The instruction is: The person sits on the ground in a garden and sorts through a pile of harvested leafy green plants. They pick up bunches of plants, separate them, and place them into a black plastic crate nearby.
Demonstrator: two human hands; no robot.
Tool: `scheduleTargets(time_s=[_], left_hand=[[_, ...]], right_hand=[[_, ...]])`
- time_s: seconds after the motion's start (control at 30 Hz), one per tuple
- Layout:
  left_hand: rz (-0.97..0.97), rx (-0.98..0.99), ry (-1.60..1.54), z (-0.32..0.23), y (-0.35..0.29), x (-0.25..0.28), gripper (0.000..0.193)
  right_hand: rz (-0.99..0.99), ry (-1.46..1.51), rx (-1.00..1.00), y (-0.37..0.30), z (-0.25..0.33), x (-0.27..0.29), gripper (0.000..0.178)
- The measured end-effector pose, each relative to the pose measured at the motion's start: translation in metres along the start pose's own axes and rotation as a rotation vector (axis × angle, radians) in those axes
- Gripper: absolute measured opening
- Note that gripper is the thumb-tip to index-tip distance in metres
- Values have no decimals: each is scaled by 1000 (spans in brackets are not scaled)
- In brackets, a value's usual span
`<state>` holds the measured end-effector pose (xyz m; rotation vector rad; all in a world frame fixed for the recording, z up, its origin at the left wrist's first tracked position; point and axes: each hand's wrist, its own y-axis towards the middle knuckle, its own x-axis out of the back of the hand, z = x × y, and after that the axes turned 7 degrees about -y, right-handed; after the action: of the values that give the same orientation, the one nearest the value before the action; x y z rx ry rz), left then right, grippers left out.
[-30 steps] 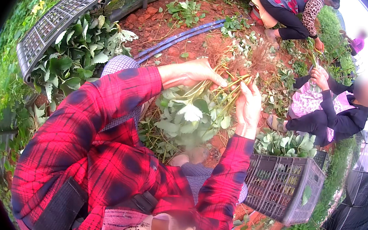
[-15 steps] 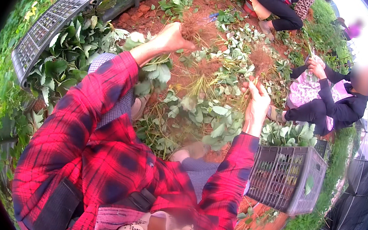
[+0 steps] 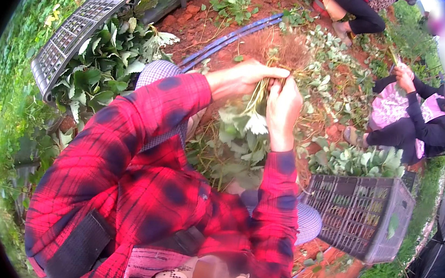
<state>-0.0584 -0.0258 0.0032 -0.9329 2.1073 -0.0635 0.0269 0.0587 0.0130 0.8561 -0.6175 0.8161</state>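
Above the ground, my left hand (image 3: 242,77) and my right hand (image 3: 284,108) meet around one bunch of leafy seedlings (image 3: 257,123). Its brown thread-like roots (image 3: 286,49) point away from me, and the green leaves hang toward me. Both sets of fingers are closed on the pale stems; the left thumb lies across them. How the stems divide between the two hands is hidden. Loose cut leaves (image 3: 326,52) litter the red soil beyond my right hand.
At my left a tilted grey plastic crate (image 3: 75,42) holds leafy plants; another crate (image 3: 356,213) with plants stands at my right. Blue hoses (image 3: 227,39) cross the soil. A seated person (image 3: 417,113) handles stems at far right; another person (image 3: 349,14) sits at the back.
My hands were apart, each with rooted seedlings; they have come together, the left moving right and the right moving left and upward. The view has shifted, and the blue hoses show more.
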Motion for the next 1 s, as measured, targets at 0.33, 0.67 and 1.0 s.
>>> scheduleTargets(time_s=[0.33,0.67,1.0], left_hand=[[148,-45,-165,-70,4,33,20],[-48,-73,-412,-110,-13,47,23],[24,-78,-420,-113,-13,44,10]], right_hand=[[182,569,-320,-19,-60,28,41],[119,615,-594,-38,-114,66,24],[514,629,-250,-15,-78,21,42]])
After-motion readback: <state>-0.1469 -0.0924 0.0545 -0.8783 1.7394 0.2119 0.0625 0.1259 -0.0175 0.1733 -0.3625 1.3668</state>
